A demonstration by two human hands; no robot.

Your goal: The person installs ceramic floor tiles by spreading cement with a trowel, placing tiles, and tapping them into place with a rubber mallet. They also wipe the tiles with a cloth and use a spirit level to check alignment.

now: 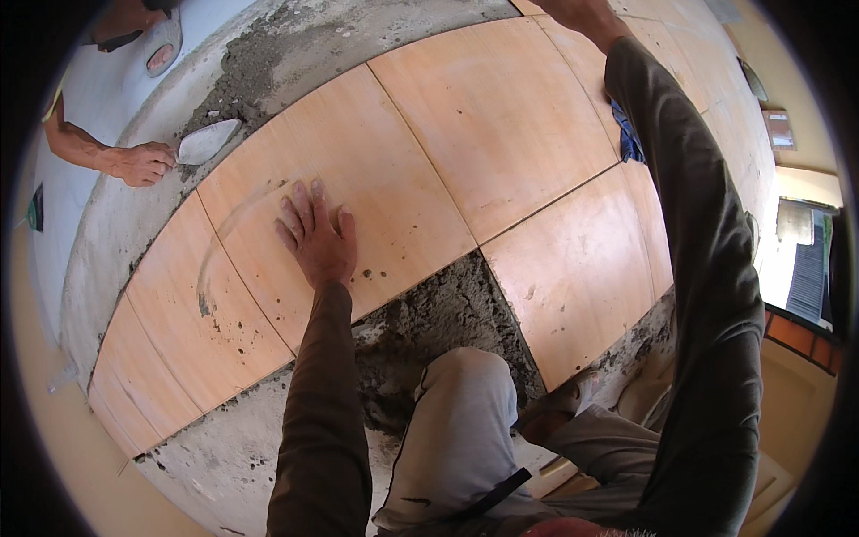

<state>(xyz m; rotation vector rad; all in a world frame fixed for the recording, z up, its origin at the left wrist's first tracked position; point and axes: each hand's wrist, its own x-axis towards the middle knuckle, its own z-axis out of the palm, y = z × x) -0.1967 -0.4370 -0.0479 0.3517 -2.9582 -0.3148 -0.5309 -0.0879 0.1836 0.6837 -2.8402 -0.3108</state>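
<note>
Left hand point(315, 240) flat, fingers loosely spread, palm down on large square peach ceramic tile point(335, 197), likely bedding it into grey mortar patch point(438, 327) just below. Right hand point(573, 11) reaches beyond tile; fingers out of frame, cannot tell. Co-worker's hand point(143, 164) grips steel trowel point(208, 141) left of tile.

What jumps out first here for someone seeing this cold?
The left hand lies flat, fingers spread, on a pale orange floor tile in the middle of the view, with a gap of grey mortar bed just below it by the person's knee. At upper left another person's hand holds a trowel at the edge of wet mortar. The right hand reaches to the top edge, mostly cut off.
</note>
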